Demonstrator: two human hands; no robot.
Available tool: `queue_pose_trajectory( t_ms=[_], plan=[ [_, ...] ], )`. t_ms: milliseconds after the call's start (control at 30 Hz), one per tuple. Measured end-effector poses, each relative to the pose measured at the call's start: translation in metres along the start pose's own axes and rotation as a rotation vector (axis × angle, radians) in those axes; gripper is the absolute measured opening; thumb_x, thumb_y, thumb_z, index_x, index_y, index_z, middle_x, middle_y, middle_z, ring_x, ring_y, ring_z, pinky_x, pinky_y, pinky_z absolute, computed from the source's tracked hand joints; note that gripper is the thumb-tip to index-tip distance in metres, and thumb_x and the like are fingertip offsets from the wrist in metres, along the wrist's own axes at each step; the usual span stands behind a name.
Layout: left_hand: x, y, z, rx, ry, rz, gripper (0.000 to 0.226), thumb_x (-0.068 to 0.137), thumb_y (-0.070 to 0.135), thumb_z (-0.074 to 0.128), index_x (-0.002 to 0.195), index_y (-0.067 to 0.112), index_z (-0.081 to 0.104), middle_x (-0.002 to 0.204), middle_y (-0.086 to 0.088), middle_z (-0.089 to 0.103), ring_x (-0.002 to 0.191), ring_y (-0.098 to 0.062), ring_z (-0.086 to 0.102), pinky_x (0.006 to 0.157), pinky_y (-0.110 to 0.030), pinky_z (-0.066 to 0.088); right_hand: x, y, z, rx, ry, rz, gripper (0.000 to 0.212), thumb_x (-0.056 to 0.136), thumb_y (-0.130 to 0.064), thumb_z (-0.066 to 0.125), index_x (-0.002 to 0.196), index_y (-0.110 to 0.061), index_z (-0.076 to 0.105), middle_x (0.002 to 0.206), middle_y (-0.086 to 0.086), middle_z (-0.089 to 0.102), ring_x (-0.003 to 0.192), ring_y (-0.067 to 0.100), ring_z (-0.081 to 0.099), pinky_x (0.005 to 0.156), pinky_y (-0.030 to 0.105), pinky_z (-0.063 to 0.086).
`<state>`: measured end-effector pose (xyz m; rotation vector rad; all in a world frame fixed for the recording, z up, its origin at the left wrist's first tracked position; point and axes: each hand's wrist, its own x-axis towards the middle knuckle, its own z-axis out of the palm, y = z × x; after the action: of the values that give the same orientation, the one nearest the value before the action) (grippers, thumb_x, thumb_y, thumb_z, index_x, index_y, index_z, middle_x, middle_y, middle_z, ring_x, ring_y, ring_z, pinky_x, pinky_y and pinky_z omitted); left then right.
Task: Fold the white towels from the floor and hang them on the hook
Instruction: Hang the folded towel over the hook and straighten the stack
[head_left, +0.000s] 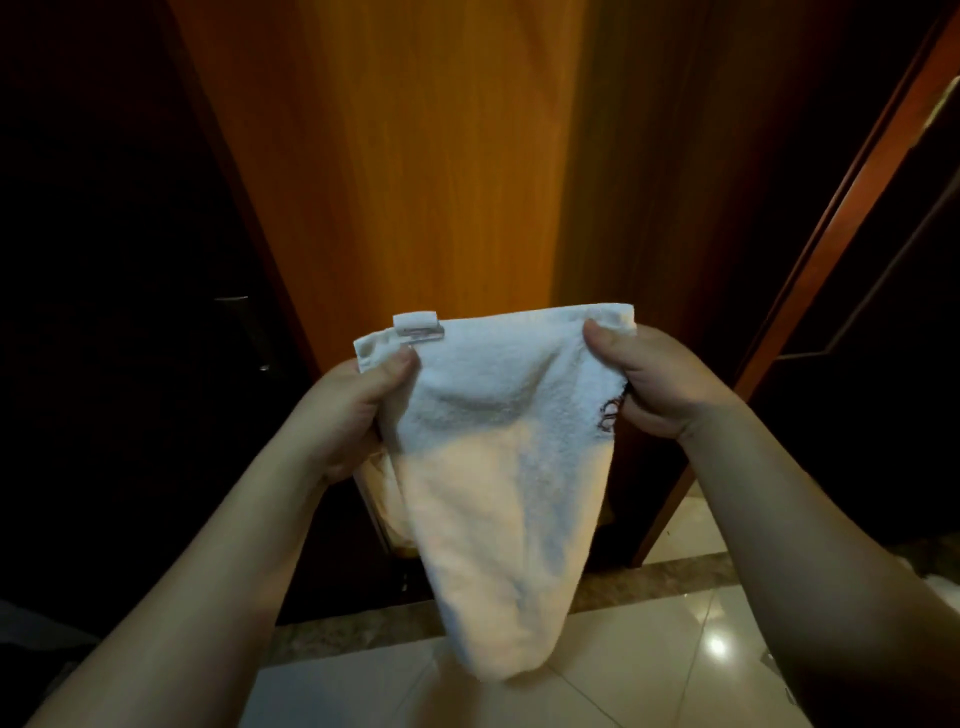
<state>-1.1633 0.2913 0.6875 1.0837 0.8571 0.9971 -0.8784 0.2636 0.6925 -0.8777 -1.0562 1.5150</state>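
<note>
A small white towel (498, 457) hangs folded in front of me, its top edge level and its lower end sagging toward the floor. A white hanging loop (415, 326) sticks up near its top left corner, and dark embroidery shows on its right edge. My left hand (348, 410) pinches the top left corner between thumb and fingers. My right hand (649, 379) pinches the top right corner the same way. No hook is in view.
An orange-brown wooden door panel (415, 156) stands straight ahead, with a dark door and its handle (244, 322) at the left. A wooden frame (810, 260) slants at the right. Glossy pale floor tiles (649, 649) lie below; something white shows at the far right edge (945, 587).
</note>
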Motion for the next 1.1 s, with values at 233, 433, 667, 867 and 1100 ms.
queue_pose_trajectory(
  t_ms=[233,433,667,867,1100],
  plan=[
    [-0.008,-0.027,0.033,0.068,0.324,0.003,0.028,0.100,0.036,0.060,0.104,0.013,0.073,0.100,-0.006,0.078,0.094,-0.025,0.075,0.086,-0.042,0.059,-0.016,0.029,0.037,-0.389,0.490,-0.006,0.036,0.101,-0.044,0.055,0.102,-0.013,0.073,0.097,0.009,0.077,0.093,0.028,0.074,0.088,0.048,0.058],
    [-0.042,-0.050,0.074,0.248,0.473,0.105,0.039,0.101,0.058,0.044,0.118,0.033,0.068,0.100,0.009,0.076,0.095,-0.010,0.071,0.086,-0.039,0.056,-0.035,0.068,0.087,-0.559,0.617,-0.016,0.040,0.100,-0.057,0.043,0.110,-0.025,0.065,0.090,-0.003,0.071,0.074,0.005,0.068,0.052,0.010,0.044],
    [-0.054,-0.051,0.092,0.246,0.299,0.137,0.039,0.103,0.048,0.042,0.123,0.026,0.066,0.099,0.010,0.077,0.090,0.002,0.071,0.068,-0.010,0.053,-0.043,0.076,0.102,-0.377,0.367,-0.112,0.032,0.097,-0.059,0.040,0.107,-0.043,0.066,0.099,-0.033,0.071,0.096,-0.013,0.065,0.070,0.000,0.045],
    [-0.052,-0.047,0.087,0.148,0.132,0.124,0.047,0.096,0.053,0.041,0.129,0.027,0.061,0.113,0.008,0.075,0.104,-0.003,0.070,0.082,-0.017,0.057,-0.037,0.069,0.096,-0.281,0.340,-0.129,0.049,0.086,-0.074,0.042,0.101,-0.040,0.073,0.103,-0.015,0.076,0.099,0.002,0.071,0.075,0.014,0.054],
    [-0.047,-0.035,0.088,0.023,-0.116,0.062,0.090,0.080,0.065,0.009,0.159,0.023,0.020,0.165,-0.004,0.026,0.149,-0.016,0.030,0.123,-0.040,0.025,-0.036,0.067,0.089,-0.259,0.000,-0.067,0.080,0.076,-0.085,0.047,0.143,-0.042,0.041,0.140,-0.025,0.056,0.134,-0.005,0.046,0.107,0.018,0.040]
  ],
)
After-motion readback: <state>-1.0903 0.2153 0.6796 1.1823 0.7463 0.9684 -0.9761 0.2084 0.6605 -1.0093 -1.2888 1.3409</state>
